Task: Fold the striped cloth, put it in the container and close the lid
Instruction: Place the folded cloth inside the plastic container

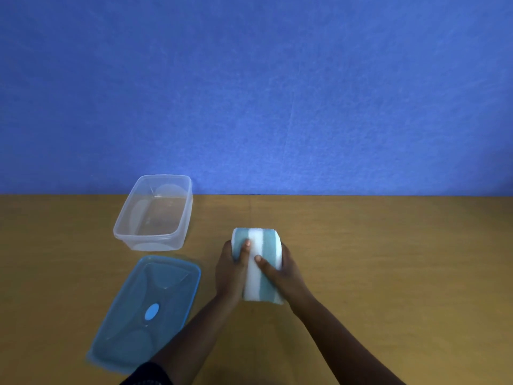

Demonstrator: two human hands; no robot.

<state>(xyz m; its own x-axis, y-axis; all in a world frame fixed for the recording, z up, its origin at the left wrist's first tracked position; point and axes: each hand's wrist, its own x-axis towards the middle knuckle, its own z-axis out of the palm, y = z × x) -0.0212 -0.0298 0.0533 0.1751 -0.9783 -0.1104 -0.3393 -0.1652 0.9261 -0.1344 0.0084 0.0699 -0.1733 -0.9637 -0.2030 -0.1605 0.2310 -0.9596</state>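
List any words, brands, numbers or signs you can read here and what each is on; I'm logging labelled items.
None can be read.
Lid: a plain blue oval, no text visible on it.
Container: clear plastic, no label visible.
Striped cloth, held by left hand and right hand: stripes only.

A brown worktop [388, 245] carries a clear, open container [155, 215], with its blue lid [144, 309] flat just beside it.
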